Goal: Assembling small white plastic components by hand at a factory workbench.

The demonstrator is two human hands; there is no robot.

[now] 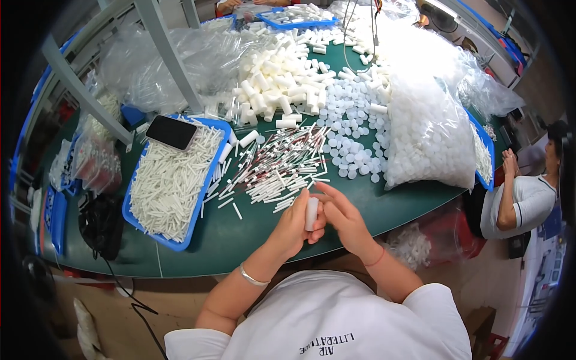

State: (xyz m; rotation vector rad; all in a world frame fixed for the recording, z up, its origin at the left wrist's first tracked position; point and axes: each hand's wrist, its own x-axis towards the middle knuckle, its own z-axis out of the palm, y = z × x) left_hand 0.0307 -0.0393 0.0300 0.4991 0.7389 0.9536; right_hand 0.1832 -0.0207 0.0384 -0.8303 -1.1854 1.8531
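Just in front of my body, at the near edge of the green table, my left hand (292,223) is wrapped round a white plastic cylinder (311,214) that stands roughly upright. My right hand (343,217) meets it from the right, its fingers bent together at the cylinder's upper end. Whatever those right fingertips pinch is hidden. Just beyond my hands lies a loose pile of thin white sticks (273,187), and behind it a bundle of thin sticks with dark red wires (276,155). Translucent round caps (350,129) are scattered to the right of the bundle.
On the left, a blue tray (191,227) full of white sticks carries a black phone (171,132). White cylinders (270,81) are heaped farther back. At right stands a bulging clear bag (427,138) of caps. Metal posts (170,57) rise at left. Another person (522,201) is at far right.
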